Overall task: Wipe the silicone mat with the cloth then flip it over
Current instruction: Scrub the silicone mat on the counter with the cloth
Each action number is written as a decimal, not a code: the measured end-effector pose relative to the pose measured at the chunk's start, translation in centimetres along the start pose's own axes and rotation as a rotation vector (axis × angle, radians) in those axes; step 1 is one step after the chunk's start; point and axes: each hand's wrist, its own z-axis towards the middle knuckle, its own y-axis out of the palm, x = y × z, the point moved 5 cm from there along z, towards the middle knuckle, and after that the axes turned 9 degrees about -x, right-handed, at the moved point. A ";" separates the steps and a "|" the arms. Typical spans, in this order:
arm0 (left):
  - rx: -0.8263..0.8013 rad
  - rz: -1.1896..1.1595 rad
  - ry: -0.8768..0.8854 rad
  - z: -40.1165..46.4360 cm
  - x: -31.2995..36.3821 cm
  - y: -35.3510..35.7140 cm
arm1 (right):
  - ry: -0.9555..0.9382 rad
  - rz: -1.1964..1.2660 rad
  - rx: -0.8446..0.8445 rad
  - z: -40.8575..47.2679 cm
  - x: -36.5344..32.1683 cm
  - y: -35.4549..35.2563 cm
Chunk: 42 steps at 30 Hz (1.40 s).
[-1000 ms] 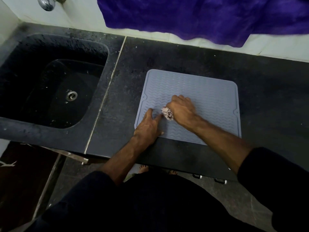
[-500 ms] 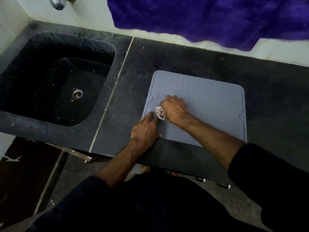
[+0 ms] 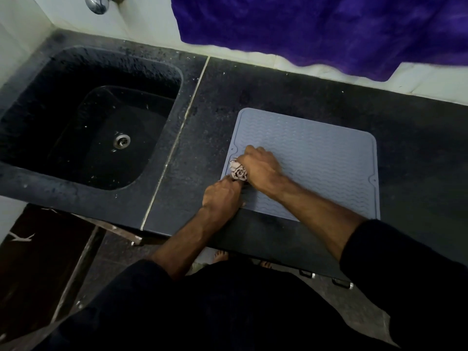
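From the head view, we see our right hand (image 3: pixel 262 168) clenched around the small balled-up pinkish cloth (image 3: pixel 238 171), pressing it onto the grey-blue ribbed rectangular silicone mat (image 3: pixel 316 158) at the mat's left edge. Our left hand (image 3: pixel 222 196) sits just below the cloth, fingers curled and bearing down on the mat's near-left corner; whether it pinches the edge we cannot tell. The mat lies flat on the dark speckled stone surface (image 3: pixel 278 82), stretching away to the right of both hands. To wipe well, we judge it best to keep the left hand pinning that corner, press evenly, and run the strokes along the ridges toward the uncovered right side before flipping.
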 end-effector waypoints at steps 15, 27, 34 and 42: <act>0.006 -0.282 -0.032 0.3 -1.3 0.9 | 0.010 0.036 0.013 -1.1 0.3 0.5; 0.083 -0.468 0.005 0.6 -1.8 1.5 | 0.069 0.012 0.008 -4.1 4.2 1.3; 0.187 -0.581 0.062 0.7 -2.4 2.1 | 0.027 0.020 0.005 -1.4 -0.7 1.2; 0.188 -0.552 0.063 1.0 -2.6 2.5 | 0.080 -0.020 -0.011 -4.5 5.1 1.9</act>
